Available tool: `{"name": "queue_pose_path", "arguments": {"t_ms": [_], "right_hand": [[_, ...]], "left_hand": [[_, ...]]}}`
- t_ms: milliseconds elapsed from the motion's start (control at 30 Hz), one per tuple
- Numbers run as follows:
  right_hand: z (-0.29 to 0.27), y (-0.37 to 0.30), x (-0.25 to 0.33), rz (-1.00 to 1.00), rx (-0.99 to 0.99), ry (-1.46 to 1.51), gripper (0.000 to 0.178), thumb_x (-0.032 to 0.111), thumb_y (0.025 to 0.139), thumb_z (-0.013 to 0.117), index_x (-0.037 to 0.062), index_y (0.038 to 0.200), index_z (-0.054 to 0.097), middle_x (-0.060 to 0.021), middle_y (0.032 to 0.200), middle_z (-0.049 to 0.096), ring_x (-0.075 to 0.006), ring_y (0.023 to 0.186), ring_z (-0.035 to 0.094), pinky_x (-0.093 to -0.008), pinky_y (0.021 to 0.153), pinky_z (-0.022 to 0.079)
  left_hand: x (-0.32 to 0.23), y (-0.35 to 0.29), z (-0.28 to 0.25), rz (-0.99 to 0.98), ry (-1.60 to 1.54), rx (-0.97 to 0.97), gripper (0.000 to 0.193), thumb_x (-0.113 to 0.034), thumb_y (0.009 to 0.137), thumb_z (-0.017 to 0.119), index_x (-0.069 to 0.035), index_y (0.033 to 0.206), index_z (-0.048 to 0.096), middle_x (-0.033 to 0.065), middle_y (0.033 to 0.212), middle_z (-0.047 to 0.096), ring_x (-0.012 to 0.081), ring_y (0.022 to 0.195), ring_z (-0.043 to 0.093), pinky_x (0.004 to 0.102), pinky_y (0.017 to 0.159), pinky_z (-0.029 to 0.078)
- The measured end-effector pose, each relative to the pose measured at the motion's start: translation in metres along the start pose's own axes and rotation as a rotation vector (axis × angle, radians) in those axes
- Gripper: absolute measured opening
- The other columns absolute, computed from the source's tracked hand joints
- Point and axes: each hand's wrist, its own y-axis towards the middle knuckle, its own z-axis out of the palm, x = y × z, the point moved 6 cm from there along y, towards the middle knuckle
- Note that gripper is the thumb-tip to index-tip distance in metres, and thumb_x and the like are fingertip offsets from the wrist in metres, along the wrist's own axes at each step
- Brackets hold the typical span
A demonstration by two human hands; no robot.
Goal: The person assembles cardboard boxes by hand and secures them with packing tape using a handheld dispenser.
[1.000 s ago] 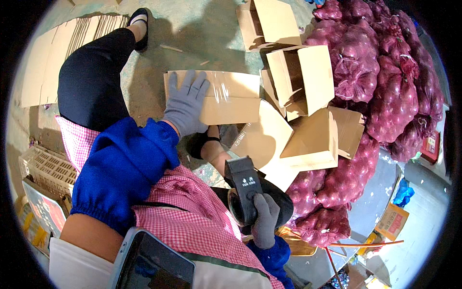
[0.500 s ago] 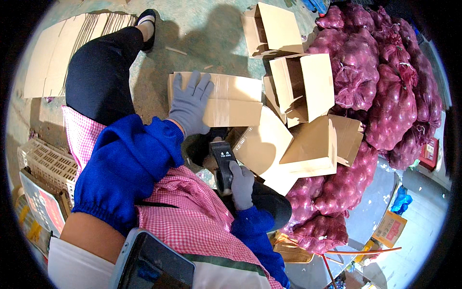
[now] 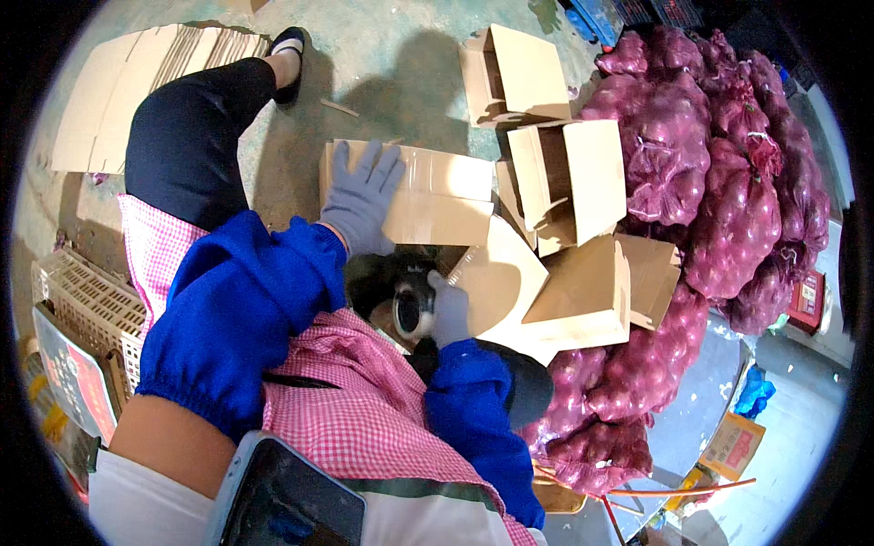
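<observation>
My left hand (image 3: pixel 362 200), in a grey glove, lies flat with fingers spread on a closed cardboard box (image 3: pixel 446 182). A strip of clear tape shows across that box. My right hand (image 3: pixel 450 311), also gloved in grey, grips a black tape dispenser (image 3: pixel 419 284) just below the box's near side. The dispenser's round, ring-like end faces up. The fingers on its far side are partly hidden. Close to the right hand lies an opened-out carton flap (image 3: pixel 503 273).
Open cardboard boxes (image 3: pixel 598 177) stand to the right, beside a pile of red mesh sacks of onions (image 3: pixel 669 155). Flattened cartons (image 3: pixel 109 100) lie at the far left. A plastic crate (image 3: pixel 96 296) sits at the left. A phone (image 3: pixel 287 496) hangs at my chest.
My right hand has turned the tape dispenser, so its round end now faces up, and moved slightly farther forward. My left hand stays on the box. The view has shifted slightly.
</observation>
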Motion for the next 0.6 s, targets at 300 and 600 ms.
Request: {"name": "queue_pose_path", "arguments": {"t_ms": [300,600], "right_hand": [[0.003,-0.101,0.072,-0.158,0.459,-0.260,0.024,0.021,0.083,0.057,-0.0021,0.088,0.062,-0.0095,0.085,0.063,-0.0158,0.071,0.061,-0.0260,0.062,0.048],[-0.040,-0.061,0.127,-0.479,0.023,0.559,0.041,0.036,0.093,0.042,0.0025,0.115,0.052,-0.0095,0.107,0.059,-0.0209,0.097,0.059,-0.0351,0.081,0.051]], "left_hand": [[0.009,-0.013,0.011,0.149,0.167,-0.141,0.066,-0.028,0.073,0.059,-0.008,0.132,0.037,0.0111,0.137,0.035,0.0332,0.128,0.030,0.0587,0.104,0.015],[0.034,-0.034,-0.031,0.035,-0.058,-0.147,0.063,-0.023,0.075,0.061,-0.009,0.131,0.037,0.0177,0.134,0.036,0.0340,0.126,0.032,0.0484,0.105,0.023]]}}
